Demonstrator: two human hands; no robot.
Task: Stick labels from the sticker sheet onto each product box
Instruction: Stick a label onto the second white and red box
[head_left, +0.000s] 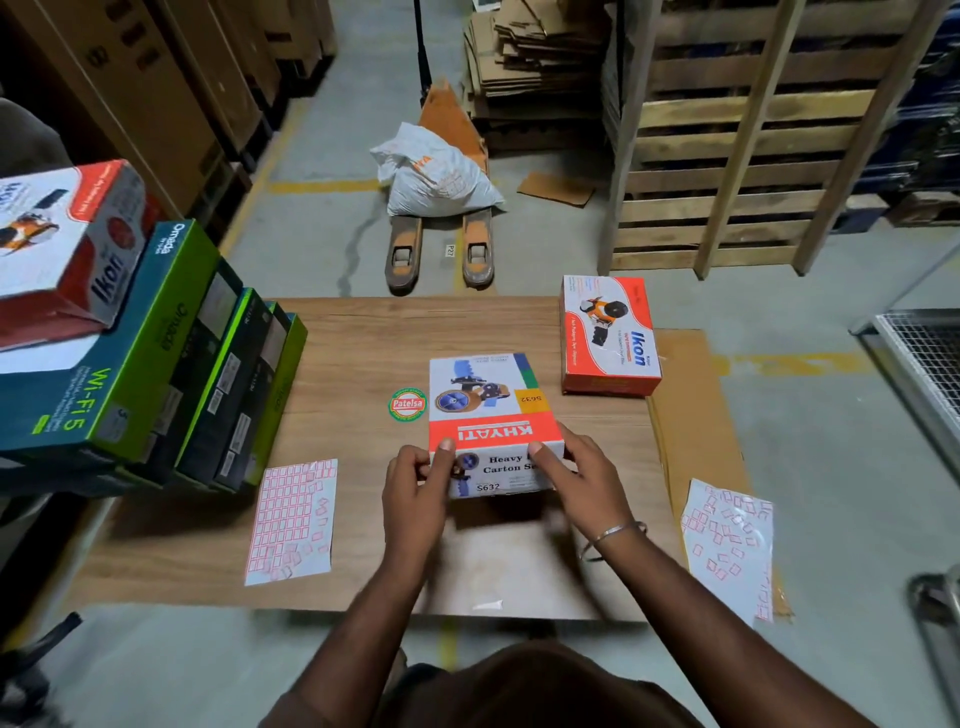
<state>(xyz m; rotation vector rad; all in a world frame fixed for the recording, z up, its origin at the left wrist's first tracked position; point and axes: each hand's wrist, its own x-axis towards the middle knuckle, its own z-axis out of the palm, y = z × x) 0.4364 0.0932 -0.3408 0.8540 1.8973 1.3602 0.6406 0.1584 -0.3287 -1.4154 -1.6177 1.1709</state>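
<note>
A white and orange Khyati box (491, 410) lies at the middle of the wooden table (363, 343). My left hand (418, 486) grips its near left corner, thumb up on the orange band. My right hand (576, 475) grips its near right corner. A sticker sheet (292, 519) with red-framed labels lies flat to the left of my hands. A second, mostly peeled sheet (727, 540) lies to the right, partly off the table on brown cardboard. An orange Ikon box (609, 335) sits at the far right of the table.
A stack of green and teal Wi-Fi boxes (156, 358) crowds the table's left side, with another Ikon box (67, 244) on top. A round Patelsa sticker (408, 404) lies left of the held box. A pallet jack (441, 249), a white sack (439, 174) and wooden pallets (737, 140) stand beyond.
</note>
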